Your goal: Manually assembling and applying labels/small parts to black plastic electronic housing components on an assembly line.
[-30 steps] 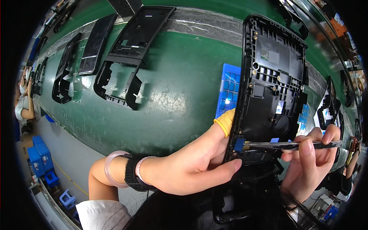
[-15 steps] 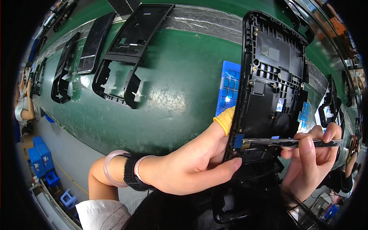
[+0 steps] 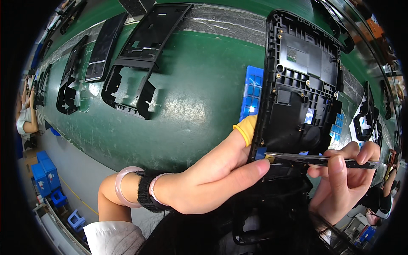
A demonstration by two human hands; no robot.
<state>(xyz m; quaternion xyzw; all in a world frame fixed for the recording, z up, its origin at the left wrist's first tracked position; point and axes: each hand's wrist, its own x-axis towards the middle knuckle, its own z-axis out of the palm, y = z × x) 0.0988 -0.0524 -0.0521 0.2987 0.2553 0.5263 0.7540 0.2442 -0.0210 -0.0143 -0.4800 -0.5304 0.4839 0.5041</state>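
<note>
A black plastic frame (image 3: 304, 89), ribbed with brass screw posts, stands upright, inner side toward the camera, gripped at its lower left edge. A slim dark tool (image 3: 323, 159) lies level across its lower part.

Belt: a long green conveyor surface (image 3: 199, 97) runs across the view, with a grey strip (image 3: 225, 19) along its far edge.
Nearest frame: a black plastic frame (image 3: 144, 63) with open windows lies flat on the green surface.
Glossy panel: a dark shiny panel (image 3: 104, 46) lies just beside that frame, on its left.
Further parts: more black frames (image 3: 70, 85) lie in a row toward the left end.
Blue tray: a blue tray with small compartments (image 3: 251, 91) sits on the belt.
Floor: blue crates (image 3: 44, 174) and a small blue stool (image 3: 76, 221) stand below the belt.
Other person: a co-worker's arm (image 3: 29, 123) shows at the left rim.
</note>
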